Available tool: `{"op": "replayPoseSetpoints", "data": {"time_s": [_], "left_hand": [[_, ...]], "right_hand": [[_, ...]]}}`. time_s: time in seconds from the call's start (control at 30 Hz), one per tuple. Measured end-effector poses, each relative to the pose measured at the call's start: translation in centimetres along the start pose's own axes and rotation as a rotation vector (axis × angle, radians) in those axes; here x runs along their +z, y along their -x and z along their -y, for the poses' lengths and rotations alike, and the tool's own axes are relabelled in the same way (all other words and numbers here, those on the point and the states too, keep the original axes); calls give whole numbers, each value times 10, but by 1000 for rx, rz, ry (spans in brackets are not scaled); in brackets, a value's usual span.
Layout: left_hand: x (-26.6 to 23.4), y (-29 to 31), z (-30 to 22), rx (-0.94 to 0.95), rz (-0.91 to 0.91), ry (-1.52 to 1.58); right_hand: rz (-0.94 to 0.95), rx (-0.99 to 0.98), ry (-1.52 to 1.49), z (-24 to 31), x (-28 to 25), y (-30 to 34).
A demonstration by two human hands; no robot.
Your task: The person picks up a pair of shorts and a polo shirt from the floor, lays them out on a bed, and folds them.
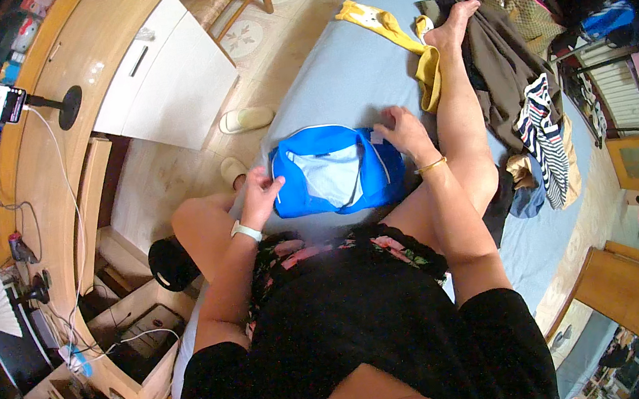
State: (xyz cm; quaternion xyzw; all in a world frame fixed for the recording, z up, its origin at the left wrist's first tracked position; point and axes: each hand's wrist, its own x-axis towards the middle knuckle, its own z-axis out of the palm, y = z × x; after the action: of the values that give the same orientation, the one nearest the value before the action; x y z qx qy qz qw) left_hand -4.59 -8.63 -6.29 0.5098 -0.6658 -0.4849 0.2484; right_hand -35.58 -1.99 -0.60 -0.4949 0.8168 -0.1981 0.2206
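Note:
A blue fabric bag (290,187) lies on the bed in front of me, between my legs. Its top gapes, and the pale grey-white lining (330,176) shows inside. At the bag's left end is my left hand (260,194), a light-banded watch (246,231) on its wrist; the thumb reaches over the blue edge and the fingers are loosely bent, apart from the thumb. My right hand (409,133), above a gold bracelet (431,165), hovers at the bag's upper right corner with thumb and fingers apart. A small whitish tag (375,137) sits beside that thumb.
A yellow garment (395,33) lies across the grey-blue bed (335,64) by my right foot. Dark clothes and a striped garment (537,121) are heaped on the right. Left stand a wooden desk (58,190) with a phone on a stand (3,103), a white cabinet (163,75) and slippers (246,119).

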Motion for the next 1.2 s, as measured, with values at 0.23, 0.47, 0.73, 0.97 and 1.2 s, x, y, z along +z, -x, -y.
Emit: {"op": "replayPoseSetpoints", "data": {"time_s": [0.23,0.47,0.73,0.97,1.2], "left_hand": [[17,-35,-79,544,-32,-448],[31,-62,-60,617,250,-604],[22,-64,-55,763,230,-592],[14,-63,-53,688,253,-511],[12,-67,-45,695,100,-530]], "right_hand": [[-55,-497,128,30,29,-1],[-77,-486,44,27,33,-1],[17,-262,-366,24,25,4],[24,-267,-403,25,22,6],[60,-11,-296,17,21,4]]}}
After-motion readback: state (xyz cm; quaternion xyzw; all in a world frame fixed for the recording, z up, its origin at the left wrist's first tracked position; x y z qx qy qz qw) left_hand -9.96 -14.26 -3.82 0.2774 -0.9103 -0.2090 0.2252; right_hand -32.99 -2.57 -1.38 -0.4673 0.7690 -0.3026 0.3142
